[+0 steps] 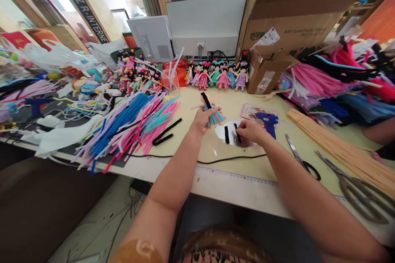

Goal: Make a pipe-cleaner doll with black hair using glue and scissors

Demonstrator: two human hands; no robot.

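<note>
A small pipe-cleaner doll (216, 118) with a teal and pink skirt and a black strip at its top is held in my left hand (203, 120), fingers wrapped round it. My right hand (250, 130) pinches a short black fuzzy piece (238, 134) over a shiny silver oval sheet (232, 141). Another short black piece (227, 134) lies on that sheet, to the left. Just behind my right hand are a blue glue gun (269, 121) and a pink-edged card (251, 111). A bent black pipe cleaner (162, 136) rests left of my left forearm.
Coloured pipe cleaners (123, 125) are heaped at left. Finished dolls (224, 77) stand along the back by a clear cup (170, 80) and cardboard box (262, 72). Scissors (298, 156), larger scissors (348, 178) and peach pipe cleaners (336, 148) lie right. A black cable (222, 160) crosses the front.
</note>
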